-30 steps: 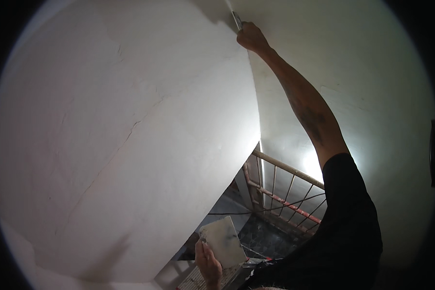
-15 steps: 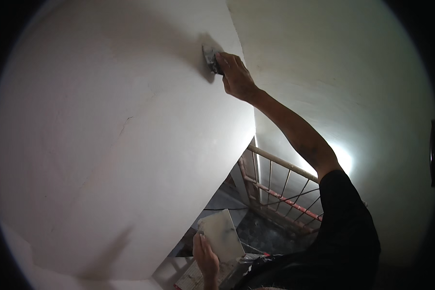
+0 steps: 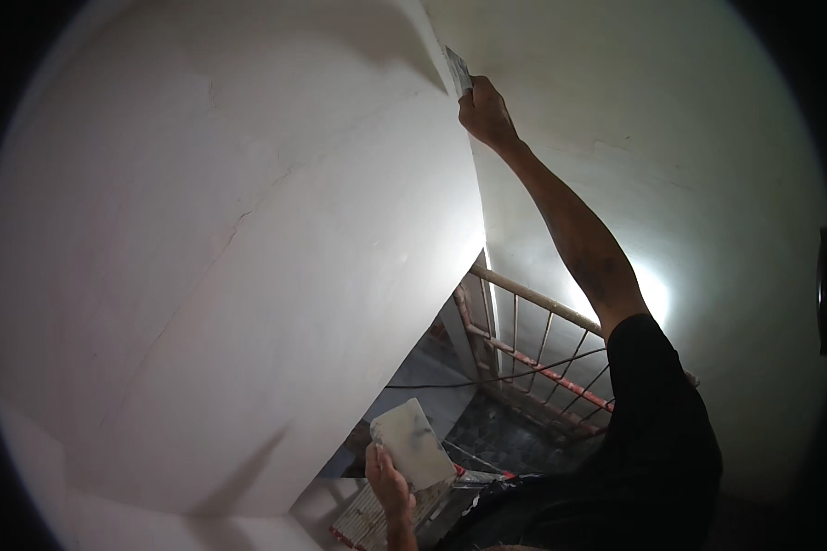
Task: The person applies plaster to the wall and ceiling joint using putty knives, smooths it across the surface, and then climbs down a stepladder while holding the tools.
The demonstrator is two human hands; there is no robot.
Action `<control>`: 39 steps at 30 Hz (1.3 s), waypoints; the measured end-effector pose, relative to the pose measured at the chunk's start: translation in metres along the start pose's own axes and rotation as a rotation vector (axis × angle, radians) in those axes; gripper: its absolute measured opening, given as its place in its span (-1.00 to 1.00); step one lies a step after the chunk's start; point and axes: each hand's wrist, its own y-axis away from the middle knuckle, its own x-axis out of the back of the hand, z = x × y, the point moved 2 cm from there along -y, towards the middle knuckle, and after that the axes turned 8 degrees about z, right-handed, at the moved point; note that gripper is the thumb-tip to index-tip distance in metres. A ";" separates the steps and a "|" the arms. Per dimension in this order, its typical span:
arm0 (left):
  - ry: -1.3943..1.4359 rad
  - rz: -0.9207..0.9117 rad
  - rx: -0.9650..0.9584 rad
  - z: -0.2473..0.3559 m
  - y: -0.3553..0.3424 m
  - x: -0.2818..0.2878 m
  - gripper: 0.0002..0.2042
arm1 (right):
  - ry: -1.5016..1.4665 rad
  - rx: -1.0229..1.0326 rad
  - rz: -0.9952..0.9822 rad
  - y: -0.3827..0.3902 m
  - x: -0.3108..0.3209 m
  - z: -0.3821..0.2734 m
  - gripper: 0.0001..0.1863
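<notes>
My right hand (image 3: 488,112) is stretched far up, its fingers closed round a putty knife (image 3: 458,70). The blade lies at the corner where the pale wall on the left (image 3: 276,266) meets the wall on the right (image 3: 689,138). Low in the picture, my left hand (image 3: 388,479) grips the edge of a flat, roughly rectangular plastering board (image 3: 418,444) with grey smears on its face. A thin crack (image 3: 242,220) runs slantwise down the left wall.
Below the left wall's slanting lower edge stands a metal railing (image 3: 551,312) with beige and reddish bars. A ribbed plank (image 3: 368,519) lies below my left hand. A dark cable (image 3: 441,384) crosses near the railing. At the far right is a dark object (image 3: 826,292) on the wall.
My right hand has moved up and to the right with the putty knife, from the left wall's face to the corner. The left hand and board have shifted slightly.
</notes>
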 end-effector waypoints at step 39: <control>0.125 0.055 0.001 -0.002 -0.005 -0.008 -0.83 | -0.227 0.011 -0.404 0.061 0.113 -0.099 -0.68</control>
